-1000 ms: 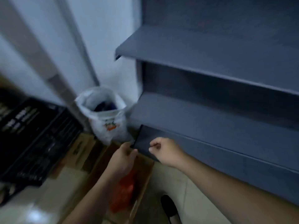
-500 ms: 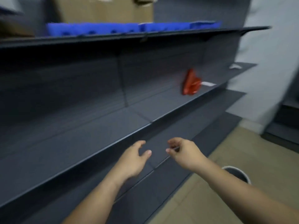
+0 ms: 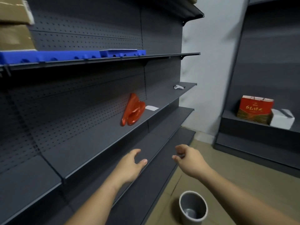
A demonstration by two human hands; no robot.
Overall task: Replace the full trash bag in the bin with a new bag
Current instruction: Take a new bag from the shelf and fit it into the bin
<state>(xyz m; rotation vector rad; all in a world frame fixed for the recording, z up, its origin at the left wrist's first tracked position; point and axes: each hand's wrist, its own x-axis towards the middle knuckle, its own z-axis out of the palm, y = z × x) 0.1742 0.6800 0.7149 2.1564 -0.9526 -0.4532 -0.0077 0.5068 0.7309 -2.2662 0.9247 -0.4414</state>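
1. Two bare hands reached forward over the dark grey shelving unit point(image 3: 97, 159), neither one holding anything.
2. The left hand point(image 3: 131, 164) hung palm down above the front edge of a lower shelf, its fingers loosely spread and its thumb out to the right.
3. The right hand point(image 3: 190, 159) was just beside it, apart from it, with the fingers curled inward and the thumb near the fingertips, closed on nothing.
4. The bin point(image 3: 193, 206), a small grey round one, stood upright on the tan floor point(image 3: 227, 176) below the right forearm, close to the foot of the shelving; no bag lined it, and its inside bottom showed.
5. A red plastic bag point(image 3: 133, 111) lay crumpled on the middle shelf against the perforated back panel, well apart from both hands, with a flat white item point(image 3: 151, 108) just to its right.
6. Farther along that shelf lay a small white device point(image 3: 178, 87).
7. Blue trays point(image 3: 73, 56) sat on the shelf above, with cardboard boxes point(image 3: 15, 23) at the upper left.
8. On a second shelving unit to the right stood a red gift bag point(image 3: 254, 109) touching a white box point(image 3: 282, 118).
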